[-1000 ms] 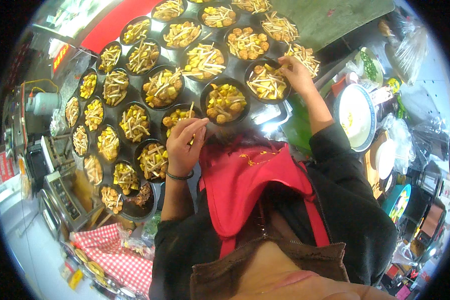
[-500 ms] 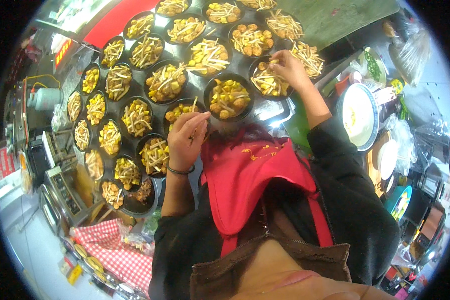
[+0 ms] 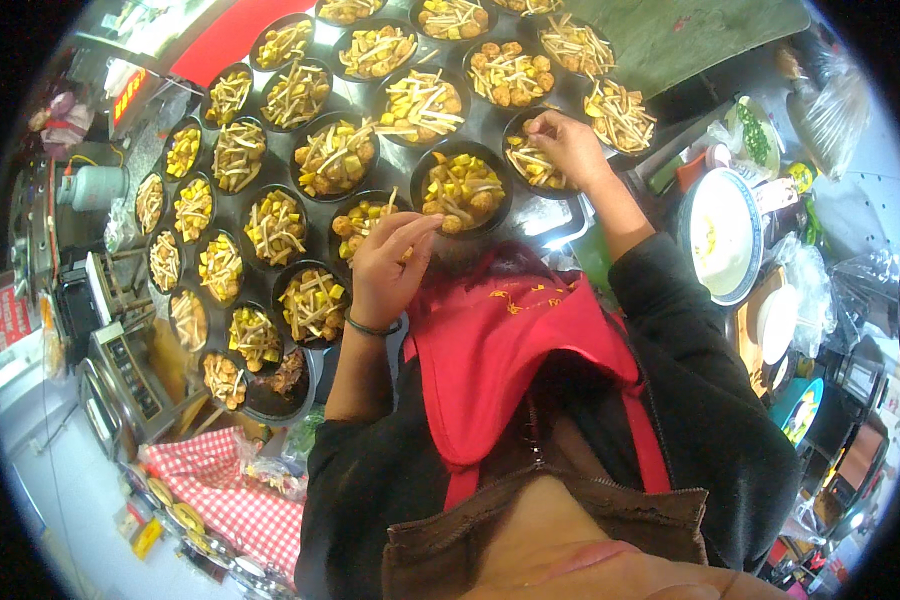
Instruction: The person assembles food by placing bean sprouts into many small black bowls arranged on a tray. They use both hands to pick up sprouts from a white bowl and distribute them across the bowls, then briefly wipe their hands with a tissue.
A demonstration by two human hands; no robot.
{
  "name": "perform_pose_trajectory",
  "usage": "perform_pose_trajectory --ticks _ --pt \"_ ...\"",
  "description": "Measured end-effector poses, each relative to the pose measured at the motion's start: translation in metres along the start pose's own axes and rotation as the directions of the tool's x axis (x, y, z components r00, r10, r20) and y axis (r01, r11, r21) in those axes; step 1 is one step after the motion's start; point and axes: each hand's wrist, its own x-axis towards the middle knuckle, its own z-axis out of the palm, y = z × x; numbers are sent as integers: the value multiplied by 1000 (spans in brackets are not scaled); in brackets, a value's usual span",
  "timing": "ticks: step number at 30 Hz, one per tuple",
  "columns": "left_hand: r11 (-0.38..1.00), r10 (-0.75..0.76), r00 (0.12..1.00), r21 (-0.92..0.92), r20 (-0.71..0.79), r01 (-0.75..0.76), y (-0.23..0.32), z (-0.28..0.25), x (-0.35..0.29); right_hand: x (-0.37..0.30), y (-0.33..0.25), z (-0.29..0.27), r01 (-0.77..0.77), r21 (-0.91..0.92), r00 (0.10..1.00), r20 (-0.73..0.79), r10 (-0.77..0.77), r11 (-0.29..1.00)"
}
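Rows of round black bowls with yellow chunks, pale stick-shaped pieces and browned balls cover the metal table [image 3: 440, 78]. My left hand [image 3: 398, 262] reaches over the near edge, fingers stretched, its tips at the near rim of one black bowl [image 3: 505, 165]. Just left of these fingers, another bowl of yellow chunks and sticks [image 3: 362, 222] is partly covered by the hand. Over the bowl to the right [image 3: 532, 190], my right hand [image 3: 573, 150] has its fingertips pinched down at the food. What they hold, if anything, is hidden.
A green-grey board [image 3: 660, 45] lies at the far right. Right of my arm stand a large white basin with a blue rim [image 3: 720, 240] and plastic bags [image 3: 802, 285]. A red-checked cloth [image 3: 220, 490] and a metal appliance with knobs [image 3: 130, 370] are at the left.
My left hand has moved slightly right, from above the stick-filled bowl to the rim of its neighbour. My right hand stays at its bowl, with fingertips shifted slightly left.
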Motion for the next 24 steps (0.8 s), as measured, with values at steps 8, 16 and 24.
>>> perform_pose_trajectory --ticks 8,16,24 --pt "998 36 998 44 47 -38 4 11 6 -5 2 10 301 -310 952 157 -264 902" --pt "999 5 998 41 68 -7 2 9 4 -44 22 -42 -182 18 982 -42 183 983" --pt "999 37 996 0 78 -37 -4 30 8 -61 26 -24 8 -71 997 81 -2 997"
